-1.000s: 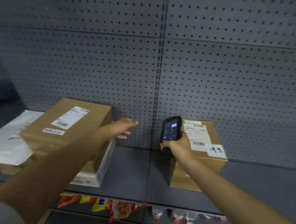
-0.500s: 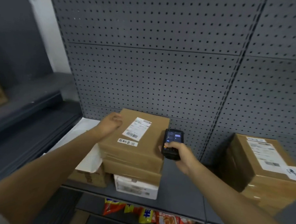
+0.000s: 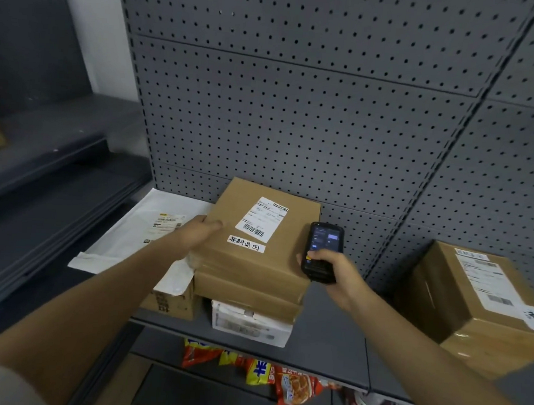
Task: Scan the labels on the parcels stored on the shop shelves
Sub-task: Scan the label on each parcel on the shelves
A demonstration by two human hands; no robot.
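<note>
A flat brown parcel [image 3: 292, 235] tops a stack on the grey shelf [image 3: 328, 342], its white barcode label [image 3: 262, 219] facing up with a small handwritten sticker below it. My left hand [image 3: 198, 234] rests on the parcel's left edge, thumb on top. My right hand [image 3: 333, 272] grips a black handheld scanner [image 3: 322, 250] just right of the parcel, screen lit and facing me. Under the top parcel lie another brown box [image 3: 246, 292] and a white box [image 3: 250, 326]. A larger brown parcel [image 3: 474, 299] with its own label sits at the right.
A white mailer bag [image 3: 140, 231] with a label lies left of the stack on a small carton [image 3: 170, 303]. Grey pegboard [image 3: 297, 109] backs the shelf. Snack packets [image 3: 279, 374] hang on the shelf below. Dark shelving [image 3: 40, 170] runs off to the left.
The view swung left from the right-hand parcel to the stack. My left hand settled on the top parcel's left edge, and my right hand brought the scanner beside that parcel.
</note>
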